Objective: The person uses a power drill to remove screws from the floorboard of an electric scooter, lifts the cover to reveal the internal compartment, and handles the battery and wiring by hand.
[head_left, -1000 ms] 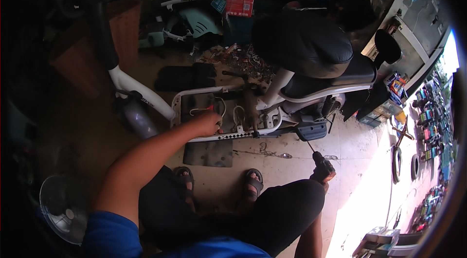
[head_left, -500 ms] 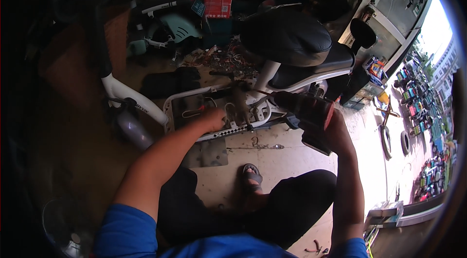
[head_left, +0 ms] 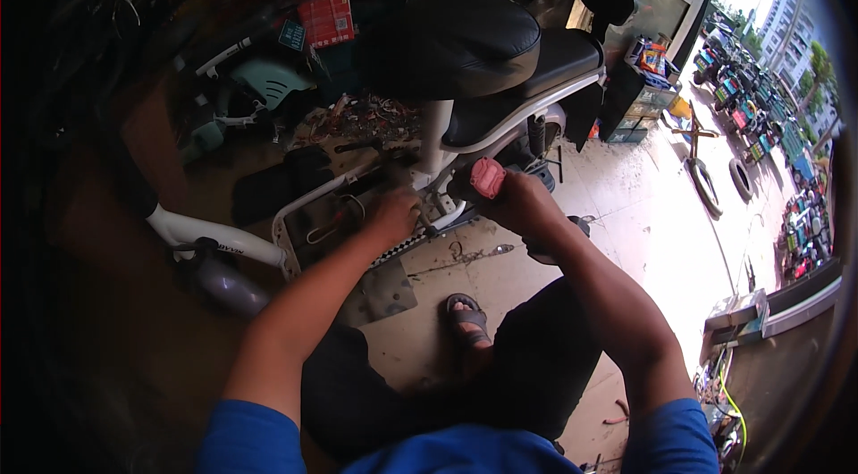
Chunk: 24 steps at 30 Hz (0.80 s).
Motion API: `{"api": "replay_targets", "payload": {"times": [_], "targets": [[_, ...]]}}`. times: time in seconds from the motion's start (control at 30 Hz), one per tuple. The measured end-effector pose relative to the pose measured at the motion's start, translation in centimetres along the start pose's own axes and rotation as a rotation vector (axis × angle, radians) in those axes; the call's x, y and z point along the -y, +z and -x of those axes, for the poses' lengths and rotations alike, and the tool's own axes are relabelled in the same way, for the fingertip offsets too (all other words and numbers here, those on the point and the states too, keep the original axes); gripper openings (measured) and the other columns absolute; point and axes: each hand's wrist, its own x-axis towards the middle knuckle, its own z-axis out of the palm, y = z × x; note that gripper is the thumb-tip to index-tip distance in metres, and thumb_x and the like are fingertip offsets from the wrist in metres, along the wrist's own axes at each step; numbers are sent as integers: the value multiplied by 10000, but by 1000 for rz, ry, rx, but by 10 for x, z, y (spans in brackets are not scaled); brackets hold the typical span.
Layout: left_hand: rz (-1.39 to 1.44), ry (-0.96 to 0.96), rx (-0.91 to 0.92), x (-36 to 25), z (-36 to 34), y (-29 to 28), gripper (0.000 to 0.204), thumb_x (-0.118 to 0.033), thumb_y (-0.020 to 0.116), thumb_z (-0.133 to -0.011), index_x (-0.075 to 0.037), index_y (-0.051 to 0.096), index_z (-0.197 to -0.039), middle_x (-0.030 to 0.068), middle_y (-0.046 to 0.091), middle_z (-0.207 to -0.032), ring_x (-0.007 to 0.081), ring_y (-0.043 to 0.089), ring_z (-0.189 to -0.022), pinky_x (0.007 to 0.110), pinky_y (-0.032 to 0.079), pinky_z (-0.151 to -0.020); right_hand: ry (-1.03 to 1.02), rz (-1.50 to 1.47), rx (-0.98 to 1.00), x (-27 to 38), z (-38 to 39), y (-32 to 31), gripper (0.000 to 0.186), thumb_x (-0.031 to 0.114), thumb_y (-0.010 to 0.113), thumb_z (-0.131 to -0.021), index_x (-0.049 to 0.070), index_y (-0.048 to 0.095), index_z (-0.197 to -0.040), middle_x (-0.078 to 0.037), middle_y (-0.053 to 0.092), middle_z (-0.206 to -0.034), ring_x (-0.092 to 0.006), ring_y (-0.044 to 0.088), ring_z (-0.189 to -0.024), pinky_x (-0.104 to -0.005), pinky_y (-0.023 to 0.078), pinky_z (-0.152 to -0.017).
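Note:
An electric scooter's open floor frame [head_left: 284, 222], with white rails, lies in front of me. My right hand [head_left: 527, 206] grips a cordless drill [head_left: 488, 177], its red rear end facing up toward me. The drill's front points away, to the scooter frame below the seat post [head_left: 436, 139]; its tip is hidden. Over the near side of the frame, by metal brackets, is my left hand [head_left: 393, 215]. Its fingers are curled closed, and I cannot see what they hold. Cables [head_left: 335, 222] lie inside the frame beside it.
The black scooter seat [head_left: 456, 45] rises just beyond my hands. A white tube [head_left: 214, 237] slants up at the left. Loose wires and scraps [head_left: 357, 119] litter the floor behind. A flat plate [head_left: 384, 291] lies near my sandalled foot [head_left: 469, 320]. Tyres [head_left: 704, 188] lie at the right.
My right hand has swung the drill left and turned it to point away from me, closer to my left hand. The left hand stays at the frame. The whole view has shifted.

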Motion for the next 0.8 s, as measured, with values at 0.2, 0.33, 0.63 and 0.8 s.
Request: {"api": "replay_targets", "payload": {"times": [0.2,0.33,0.63,0.8], "targets": [[-186,35,33,-2,-23,33,103,-152,635,-800,-53,658,-816,144,555,-970,343,544,-991,452,476,-812,32,-14,-41,-25,-6,7,287,211,703,-738,15,639,-937,-214,662,-830,-386,647,-832,-420,522,-700],[-340,201,16,-1,-34,48,75,-69,601,-728,-55,667,-761,146,595,-916,336,569,-970,428,488,-812,6,72,-101,-14,-7,2,235,219,680,-754,27,640,-882,-199,665,-796,-386,648,-794,-424,527,-682],[-355,-35,152,-20,-45,59,195,-57,702,-677,-15,695,-867,207,682,-899,354,671,-888,448,528,-794,-108,76,-191,-30,-22,11,249,227,718,-724,22,643,-843,-203,651,-778,-393,638,-763,-437,515,-651],[-80,-133,274,-18,-54,80,209,-118,591,-813,-51,674,-992,198,666,-1014,320,657,-941,434,513,-831,-61,-17,-148,-27,-12,2,221,155,692,-746,72,660,-948,-174,676,-832,-371,653,-806,-427,521,-692]]}}
